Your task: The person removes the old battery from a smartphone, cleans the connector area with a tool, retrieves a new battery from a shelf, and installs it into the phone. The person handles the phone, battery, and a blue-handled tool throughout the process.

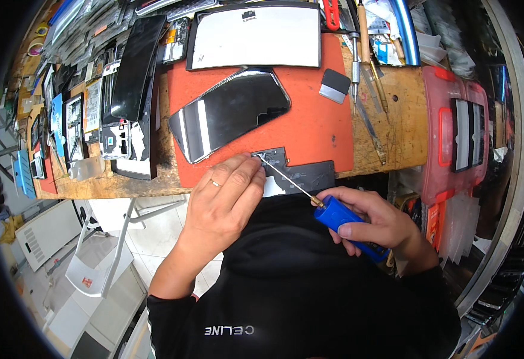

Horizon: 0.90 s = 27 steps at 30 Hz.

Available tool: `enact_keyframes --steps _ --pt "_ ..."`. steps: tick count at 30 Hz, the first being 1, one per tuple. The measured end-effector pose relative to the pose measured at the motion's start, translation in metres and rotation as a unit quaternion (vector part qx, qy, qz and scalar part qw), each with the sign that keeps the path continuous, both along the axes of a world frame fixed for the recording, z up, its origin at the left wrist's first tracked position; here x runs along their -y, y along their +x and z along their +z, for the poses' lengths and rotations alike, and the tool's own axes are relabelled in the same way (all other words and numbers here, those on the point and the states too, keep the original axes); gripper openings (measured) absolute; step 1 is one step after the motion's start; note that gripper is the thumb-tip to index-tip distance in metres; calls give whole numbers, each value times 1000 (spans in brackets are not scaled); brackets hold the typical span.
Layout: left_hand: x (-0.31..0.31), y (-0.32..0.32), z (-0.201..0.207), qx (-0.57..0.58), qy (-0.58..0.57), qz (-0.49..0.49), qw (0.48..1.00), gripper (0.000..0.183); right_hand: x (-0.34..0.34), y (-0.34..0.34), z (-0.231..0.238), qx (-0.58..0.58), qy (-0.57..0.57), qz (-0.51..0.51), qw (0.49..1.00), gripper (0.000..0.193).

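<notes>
In my right hand (375,222) is a blue handheld tool (350,222) with a brass collar and a long thin metal rod. The fingers wrap round its body. The rod slants up and left, its tip on the upper left part of a black L-shaped phone battery (305,175). My left hand (229,186), a ring on one finger, is closed with its fingertips pressed on the battery's left edge next to that tip. What lies under those fingers is hidden. The battery rests at the near edge of an orange mat (313,134).
Behind the battery lies a dark phone screen (232,113), tilted on the mat. A white panel in a black frame (256,39) lies beyond it. Tweezers (369,131) and screwdrivers are at the right, near a clear red-trimmed case (432,137). Phone parts (118,140) crowd the left.
</notes>
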State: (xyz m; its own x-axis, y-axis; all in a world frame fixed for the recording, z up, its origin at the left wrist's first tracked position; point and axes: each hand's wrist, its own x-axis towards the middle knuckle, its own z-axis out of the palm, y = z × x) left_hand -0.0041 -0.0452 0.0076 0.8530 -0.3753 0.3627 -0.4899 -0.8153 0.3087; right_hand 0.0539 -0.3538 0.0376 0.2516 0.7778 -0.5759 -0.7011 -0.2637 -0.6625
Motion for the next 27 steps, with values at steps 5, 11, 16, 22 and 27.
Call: enact_keyframes --steps 5,11,16,22,27 --pt "1 -2 3 -14 -2 10 1000 25 4 3 -1 64 12 52 997 66" --pt "-1 -4 -4 -15 -59 23 998 26 23 1 17 115 28 55 991 66" --pt "-4 -9 -1 71 -161 90 980 33 13 6 12 104 -24 95 990 66" --pt "-15 0 52 -15 46 -189 981 20 8 26 21 281 83 241 925 68" --pt "-17 -31 79 -170 -43 -358 917 15 32 25 31 244 193 325 893 66"
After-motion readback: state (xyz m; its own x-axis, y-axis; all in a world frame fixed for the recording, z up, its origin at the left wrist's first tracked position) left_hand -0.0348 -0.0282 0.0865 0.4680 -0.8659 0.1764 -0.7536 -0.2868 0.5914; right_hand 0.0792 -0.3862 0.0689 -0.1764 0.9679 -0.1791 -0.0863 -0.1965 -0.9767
